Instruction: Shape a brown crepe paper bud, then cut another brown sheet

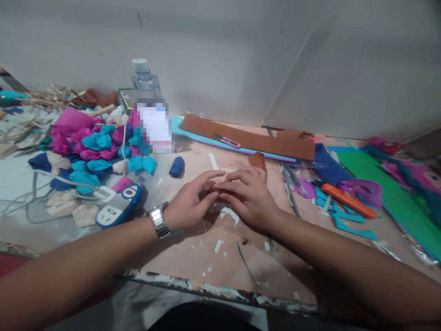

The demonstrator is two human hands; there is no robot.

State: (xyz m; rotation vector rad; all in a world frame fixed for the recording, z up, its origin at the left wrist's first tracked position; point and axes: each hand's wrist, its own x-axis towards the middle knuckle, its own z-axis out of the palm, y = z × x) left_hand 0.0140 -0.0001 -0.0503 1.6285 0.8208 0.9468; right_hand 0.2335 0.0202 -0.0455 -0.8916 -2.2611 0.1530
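Observation:
My left hand [186,202], with a metal watch [160,220] on its wrist, is closed in a pinch low over the table. Its thumb and fingertips meet those of my right hand [257,200]. Between the fingertips a bit of something brown seems to show, mostly covered, and its kind cannot be made out. A brown scrap [257,161] like cloth or crepe paper lies just behind my right hand's knuckles. Beyond my left hand sits a small dark blue bundle [177,167].
Pink, blue and cream bundles [98,138] lie at left by a power strip [117,207], a phone [155,128] and a bottle [146,82]. Brown strips [248,138] with small thread snips [225,139] lie behind. An orange cutter [347,200] and green sheet [396,184] are at right.

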